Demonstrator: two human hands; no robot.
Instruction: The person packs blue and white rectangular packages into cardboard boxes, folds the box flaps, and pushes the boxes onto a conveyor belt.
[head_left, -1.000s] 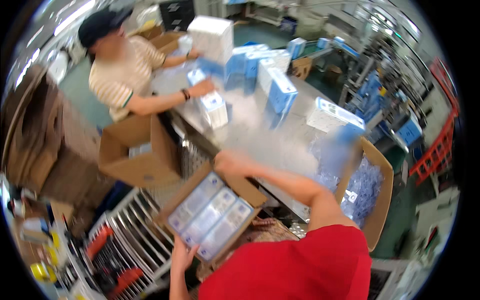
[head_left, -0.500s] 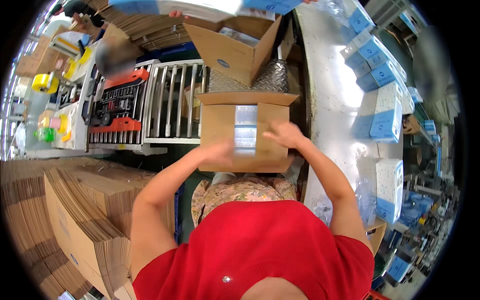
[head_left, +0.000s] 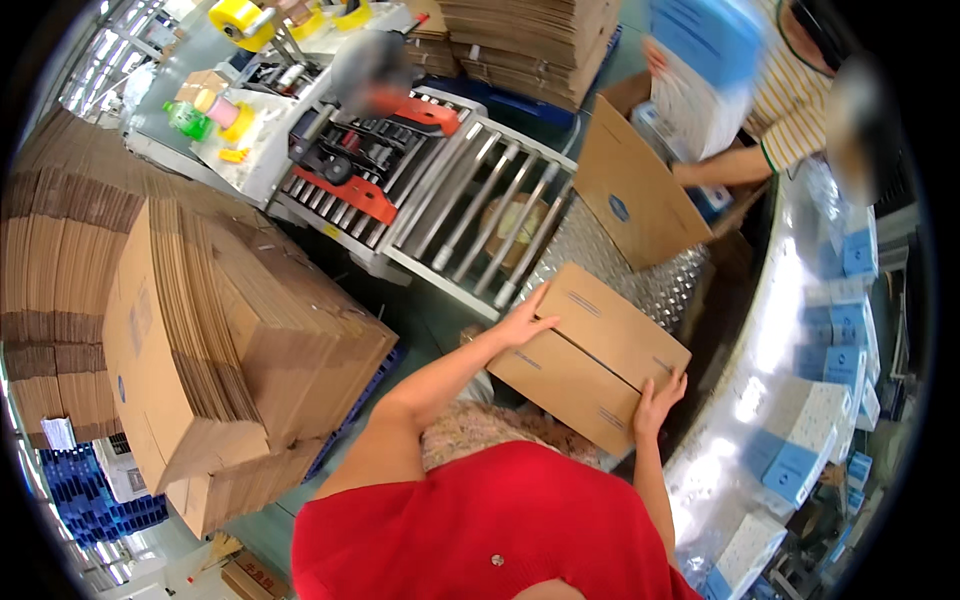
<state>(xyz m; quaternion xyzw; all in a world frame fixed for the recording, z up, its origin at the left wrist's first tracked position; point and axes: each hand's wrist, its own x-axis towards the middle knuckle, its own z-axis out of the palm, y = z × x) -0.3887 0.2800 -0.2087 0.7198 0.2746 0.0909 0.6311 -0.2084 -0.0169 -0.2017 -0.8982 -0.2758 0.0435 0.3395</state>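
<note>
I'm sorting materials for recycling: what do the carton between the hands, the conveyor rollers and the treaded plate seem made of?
Carton: matte cardboard, likely corrugated, by its dull brown faces.
Conveyor rollers: probably smooth metal, given bright streaks.
Treaded plate: apparently shiny metal; its raised pattern glints.

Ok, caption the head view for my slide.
Left hand and right hand hold a closed cardboard box near the roller conveyor.

Matt brown cardboard forms the near carton [head_left: 585, 362] and the rough-edged stack [head_left: 185, 330] at left. The right-hand bench [head_left: 735, 425] is smooth, glossy metal; the far tread plate [head_left: 585, 245], shiny metal, raised and bumpy. The shirt [head_left: 480, 520] is matt cloth, the far-left green bottle [head_left: 188, 121] glossy plastic.
</note>
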